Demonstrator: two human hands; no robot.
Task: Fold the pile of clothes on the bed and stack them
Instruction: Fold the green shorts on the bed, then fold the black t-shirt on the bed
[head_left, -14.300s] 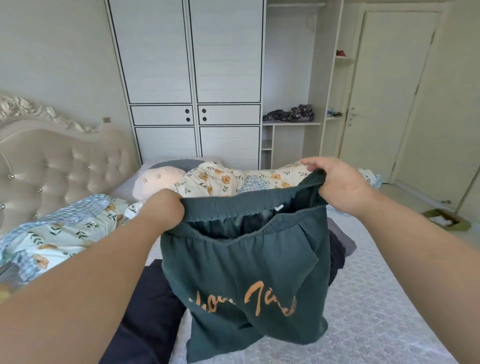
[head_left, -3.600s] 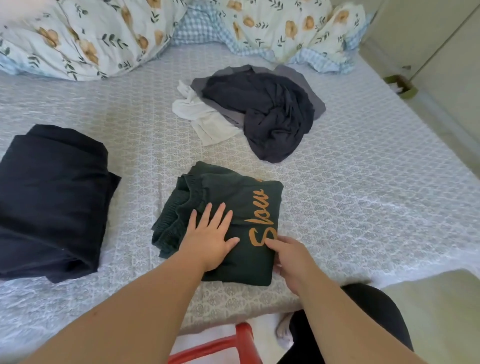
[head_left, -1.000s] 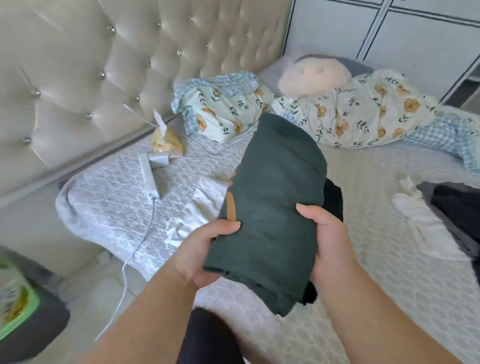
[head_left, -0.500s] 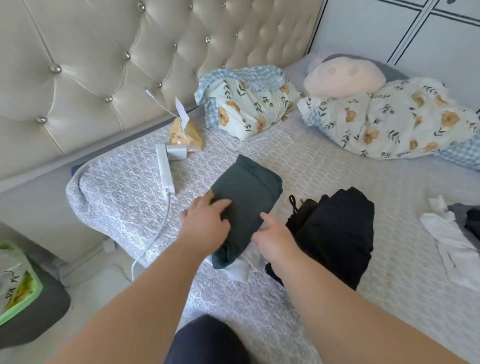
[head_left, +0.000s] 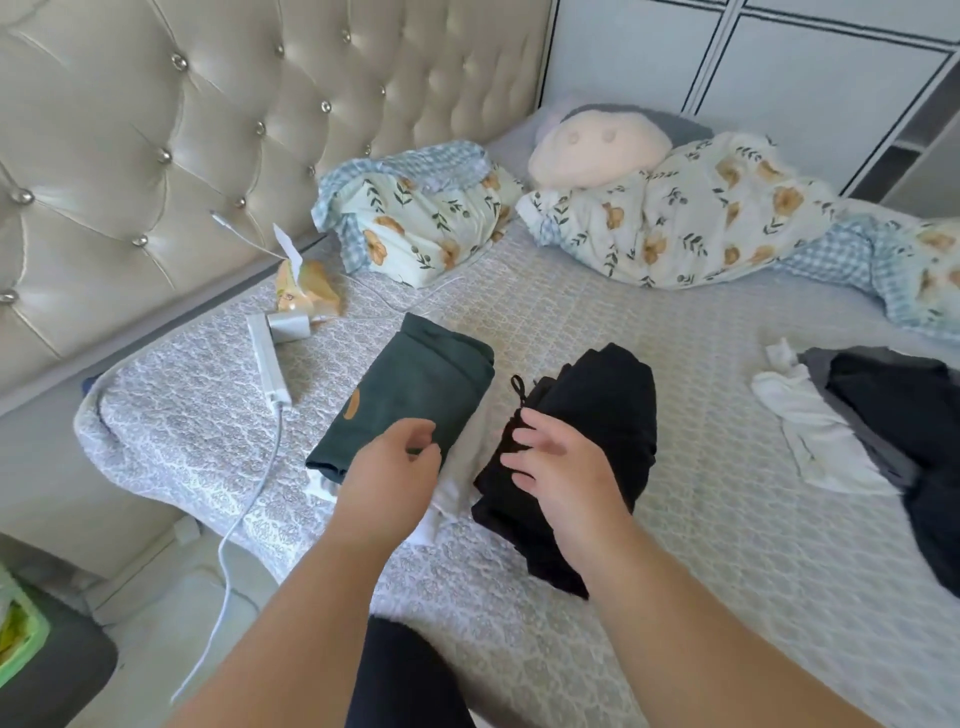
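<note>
Nearest the camera, the person's two bare forearms reach forward over the edge of the bed (head_left: 727, 519), which is covered with a pale patterned quilted sheet. The left hand (head_left: 387, 470) hovers at the near end of the folded green garment (head_left: 410, 400), its fingers loosely curled and holding nothing; whether the fingertips brush the cloth cannot be told. The right hand (head_left: 563, 470) is over the near part of the folded black garment (head_left: 587, 431), fingers relaxed and slightly spread, gripping nothing. The green garment lies flat on a white folded piece (head_left: 441, 501) that peeks out at its near edge, and the black garment sits just beside it to the right, a drawstring loop showing at its far left corner. To the left of the green garment lie a white power strip (head_left: 267, 364) with a charger and a cable running off the bed to the floor, and behind them a small yellow snack packet (head_left: 306, 291). Off to the right, well apart, the unfolded pile (head_left: 893, 410) of dark and grey clothes lies with a white cloth (head_left: 810, 426) at its left edge. Farther back are a floral quilt (head_left: 665, 228) bunched along the bed, a round cream pillow (head_left: 597, 148), the tufted headboard (head_left: 182, 130) and a white wardrobe (head_left: 779, 57).
</note>
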